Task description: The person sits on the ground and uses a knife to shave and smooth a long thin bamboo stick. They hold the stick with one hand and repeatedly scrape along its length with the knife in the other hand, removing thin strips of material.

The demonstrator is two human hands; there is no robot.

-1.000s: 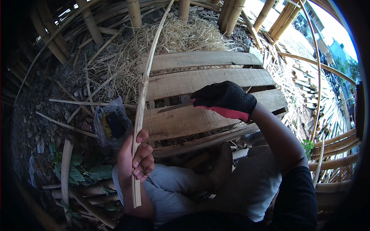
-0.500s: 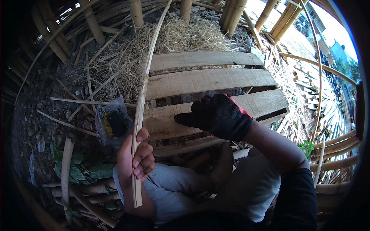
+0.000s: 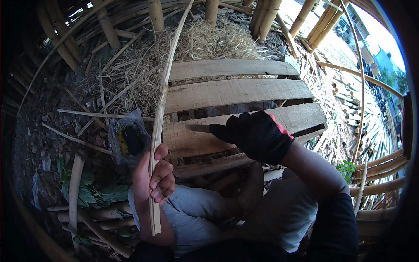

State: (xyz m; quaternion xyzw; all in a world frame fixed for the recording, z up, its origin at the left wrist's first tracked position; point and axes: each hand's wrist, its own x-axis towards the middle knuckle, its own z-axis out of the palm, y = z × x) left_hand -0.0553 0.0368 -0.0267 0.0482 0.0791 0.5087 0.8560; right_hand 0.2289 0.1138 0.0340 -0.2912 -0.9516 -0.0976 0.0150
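Observation:
My bare left hand (image 3: 158, 177) is wrapped round the lower part of a long split bamboo strip (image 3: 162, 98). The strip stands up past the left side of a slatted wooden platform (image 3: 235, 93) and runs out at the top of the view. In a black glove with red on its back, my right hand (image 3: 255, 135) is closed over the platform's nearer slats. A short knife blade (image 3: 197, 128) juts left from its fingers, apart from the strip; the handle is hidden in the fist.
Left of the strip lies a clear plastic bag (image 3: 127, 137) with a black and yellow thing inside. Pale shavings (image 3: 205, 41) heap behind the platform. Bamboo posts (image 3: 155, 15) rise at the back. Cut bamboo poles (image 3: 111, 214) and green leaves (image 3: 83, 187) lie at the lower left.
My right hand has shifted right and turned slightly, and the knife blade now shows beyond its fingers. The left hand and the strip have stayed almost where they were.

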